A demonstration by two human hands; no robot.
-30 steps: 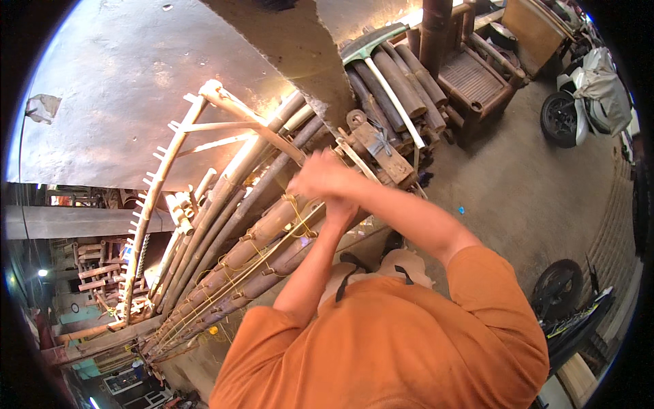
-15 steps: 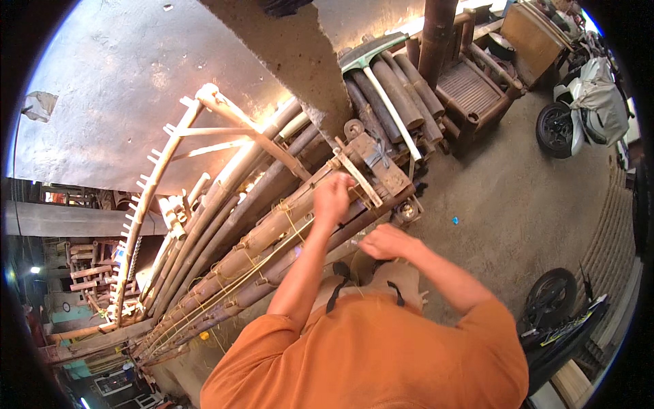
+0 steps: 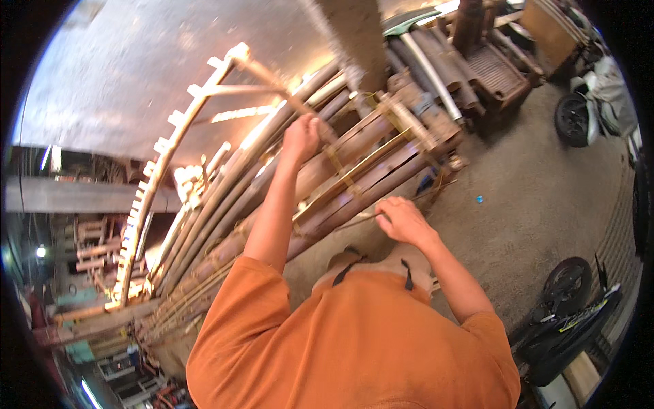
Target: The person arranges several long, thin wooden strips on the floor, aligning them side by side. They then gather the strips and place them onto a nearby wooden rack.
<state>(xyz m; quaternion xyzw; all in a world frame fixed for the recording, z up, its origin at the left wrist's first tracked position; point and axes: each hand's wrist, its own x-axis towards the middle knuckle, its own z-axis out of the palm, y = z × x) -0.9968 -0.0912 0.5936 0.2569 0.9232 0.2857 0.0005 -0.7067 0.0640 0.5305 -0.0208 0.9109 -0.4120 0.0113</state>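
Observation:
My left hand (image 3: 302, 138) is raised over the bamboo poles, its fingers curled closed; whatever they hold is hidden. Lower and to the right, my right hand (image 3: 403, 221) is beside the near pole's edge, thumb and fingers pinched at a thin brown strand (image 3: 357, 221). Two thick bamboo poles lie side by side below my hands, the near one (image 3: 371, 191) purplish-brown. Yellow cord (image 3: 349, 183) is tied across them at intervals. A short wooden crosspiece (image 3: 409, 123) lies across their far right end, by a worn wooden block (image 3: 436, 123). The picture is somewhat blurred.
A bamboo frame with pegs (image 3: 167, 146) leans at the left against the grey wall. More poles (image 3: 238, 180) lie behind. A concrete pillar (image 3: 354, 41), stacked bamboo (image 3: 443, 58) and a slatted seat (image 3: 501, 71) stand farther back. Motorcycles (image 3: 572, 317) stand on the right.
My left hand has drawn back leftward from the crosspiece to above the poles. My right hand has shifted slightly up and right. The whole view has turned, moving the poles' end rightward.

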